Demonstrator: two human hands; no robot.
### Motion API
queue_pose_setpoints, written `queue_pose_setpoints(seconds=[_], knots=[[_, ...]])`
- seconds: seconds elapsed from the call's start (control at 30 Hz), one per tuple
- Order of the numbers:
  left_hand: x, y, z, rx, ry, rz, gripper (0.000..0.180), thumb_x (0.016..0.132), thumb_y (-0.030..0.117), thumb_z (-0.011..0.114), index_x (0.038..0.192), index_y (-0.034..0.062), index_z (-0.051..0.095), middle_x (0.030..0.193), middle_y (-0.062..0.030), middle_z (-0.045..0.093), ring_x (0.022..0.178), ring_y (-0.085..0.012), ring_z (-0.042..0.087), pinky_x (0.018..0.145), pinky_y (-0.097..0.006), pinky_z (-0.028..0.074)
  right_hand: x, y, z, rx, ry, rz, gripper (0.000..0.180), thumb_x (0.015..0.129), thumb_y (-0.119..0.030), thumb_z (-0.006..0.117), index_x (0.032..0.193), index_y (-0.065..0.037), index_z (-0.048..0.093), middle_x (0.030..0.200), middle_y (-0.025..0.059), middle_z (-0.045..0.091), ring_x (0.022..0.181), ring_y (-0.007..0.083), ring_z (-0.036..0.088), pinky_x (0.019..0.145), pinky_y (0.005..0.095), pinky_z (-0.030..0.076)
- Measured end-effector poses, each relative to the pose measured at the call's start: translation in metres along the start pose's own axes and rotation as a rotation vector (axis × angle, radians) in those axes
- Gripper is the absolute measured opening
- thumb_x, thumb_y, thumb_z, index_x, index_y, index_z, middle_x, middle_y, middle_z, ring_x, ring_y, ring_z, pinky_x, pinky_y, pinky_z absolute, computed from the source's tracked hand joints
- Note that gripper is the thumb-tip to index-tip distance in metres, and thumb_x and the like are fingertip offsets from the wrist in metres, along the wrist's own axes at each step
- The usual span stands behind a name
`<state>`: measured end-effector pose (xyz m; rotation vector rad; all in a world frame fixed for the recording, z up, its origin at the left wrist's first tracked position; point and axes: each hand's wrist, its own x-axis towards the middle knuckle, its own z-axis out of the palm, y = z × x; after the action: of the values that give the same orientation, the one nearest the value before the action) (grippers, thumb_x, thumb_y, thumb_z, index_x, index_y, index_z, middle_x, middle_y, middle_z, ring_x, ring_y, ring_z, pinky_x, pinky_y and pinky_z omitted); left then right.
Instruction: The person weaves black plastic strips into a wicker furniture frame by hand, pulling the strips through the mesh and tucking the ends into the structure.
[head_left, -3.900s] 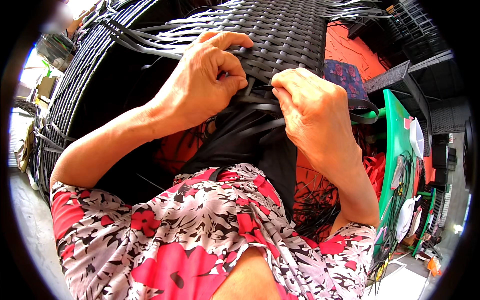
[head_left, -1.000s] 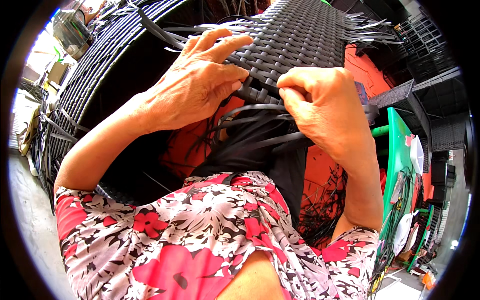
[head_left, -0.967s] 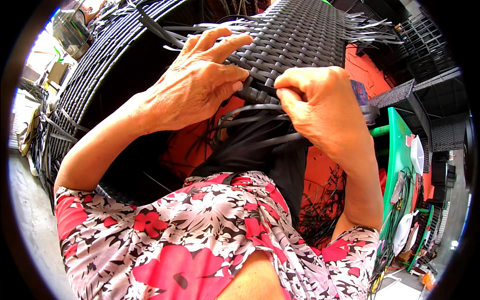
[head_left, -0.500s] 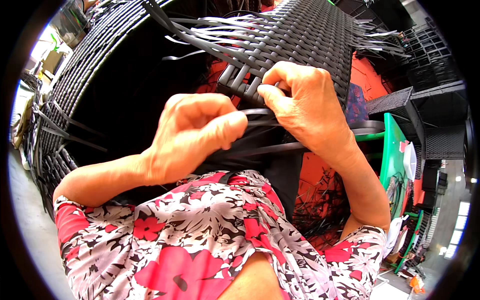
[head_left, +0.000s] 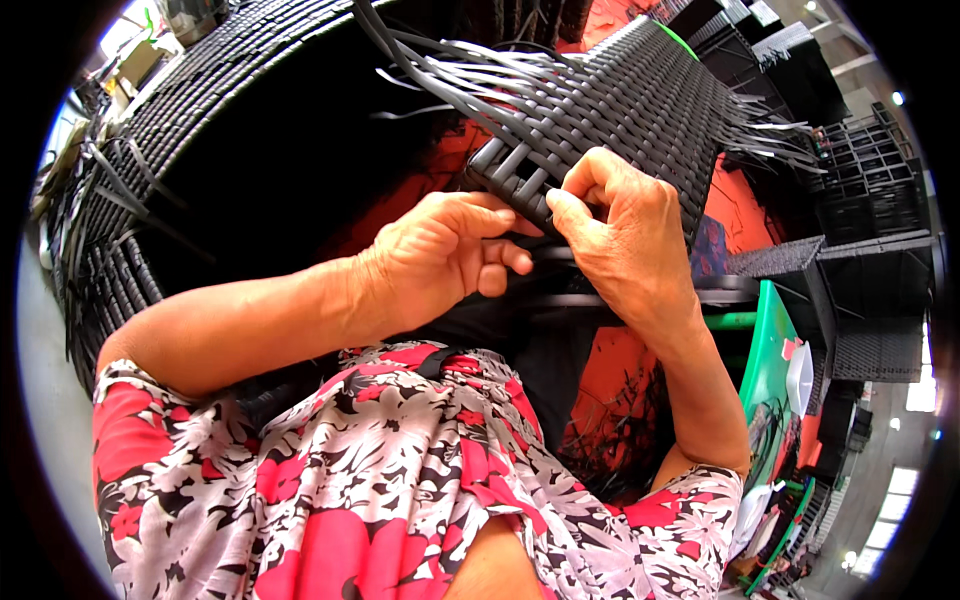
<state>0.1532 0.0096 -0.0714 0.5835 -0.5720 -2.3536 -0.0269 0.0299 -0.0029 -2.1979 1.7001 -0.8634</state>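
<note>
**Woven panel held at its near edge by both hands**

Woven panel (head_left: 640,110) of dark plastic strips sits straight ahead of the person, slanting up and away toward the upper right, with loose strip ends (head_left: 440,60) fanning out of its upper left side and more fraying from its right side. Its near, unfinished edge lies just above the two hands. The right hand (head_left: 625,240) is closed on that edge, thumb and forefinger pinching a dark strip (head_left: 535,195) where the weave ends. The left hand (head_left: 440,255) is curled loosely just beside it, fingers bent inward below the edge, its forefinger reaching to the right thumb; whether it grips a strip cannot be told. A floral red, white and black garment (head_left: 380,480) fills the lower frame. To the left stands a curved wicker frame (head_left: 170,130); at the right lies a green board (head_left: 770,370).
</note>
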Motion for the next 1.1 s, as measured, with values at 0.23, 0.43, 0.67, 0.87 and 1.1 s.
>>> queue_pose_setpoints(seconds=[0.23,0.43,0.67,0.87,1.1], knots=[[0.013,-0.030,0.005,-0.039,0.122,0.218,0.024,0.082,0.008,0.062,0.106,0.0126,0.064,0.104,0.0004,0.066,0.096,-0.0159,0.060,0.084,-0.041,0.042,-0.002,-0.005,-0.004,-0.059,0.024,-0.094,0.012,0.081,-0.015,0.065,0.077,-0.004,0.063,0.075,0.0145,0.062,0.072,0.0347,0.063,0.067,0.0454,0.050],[0.031,-0.030,0.001,-0.039,-0.102,0.228,0.029,0.085,0.015,0.065,0.114,0.0157,0.062,0.111,-0.0021,0.066,0.103,-0.0209,0.062,0.083,-0.043,0.051,0.009,-0.005,0.003,-0.148,-0.015,-0.110,0.011,0.084,-0.011,0.065,0.081,0.000,0.062,0.071,0.0194,0.065,0.068,0.0368,0.066,0.064,0.0449,0.050],[0.080,-0.069,-0.046,0.307,0.115,-0.029,0.026,0.092,0.025,0.056,0.114,0.0134,0.061,0.099,-0.0040,0.068,0.083,-0.0208,0.067,0.065,-0.039,0.056,0.007,0.008,0.004,-0.118,0.011,-0.152,0.013,0.085,-0.012,0.064,0.080,0.000,0.061,0.071,0.0193,0.065,0.069,0.0382,0.066,0.065,0.0448,0.051],[0.136,-0.098,-0.049,0.871,-0.355,0.199,0.022,0.091,0.019,0.062,0.110,0.0078,0.062,0.092,-0.0070,0.068,0.077,-0.0182,0.067,0.060,-0.033,0.054,-0.015,0.037,-0.008,-0.037,0.056,-0.113,0.009,0.082,-0.005,0.068,0.081,0.000,0.060,0.068,0.0137,0.064,0.058,0.0234,0.063,0.055,0.0341,0.047],[0.131,-0.104,0.017,0.325,-0.200,0.127,0.019,0.092,0.014,0.065,0.107,0.0026,0.064,0.087,-0.0106,0.068,0.071,-0.0172,0.066,0.053,-0.027,0.051,-0.033,0.056,-0.020,0.026,0.102,0.074,0.011,0.084,-0.003,0.070,0.082,-0.001,0.059,0.062,-0.0019,0.055,0.054,0.0009,0.047,0.048,0.0211,0.036]])
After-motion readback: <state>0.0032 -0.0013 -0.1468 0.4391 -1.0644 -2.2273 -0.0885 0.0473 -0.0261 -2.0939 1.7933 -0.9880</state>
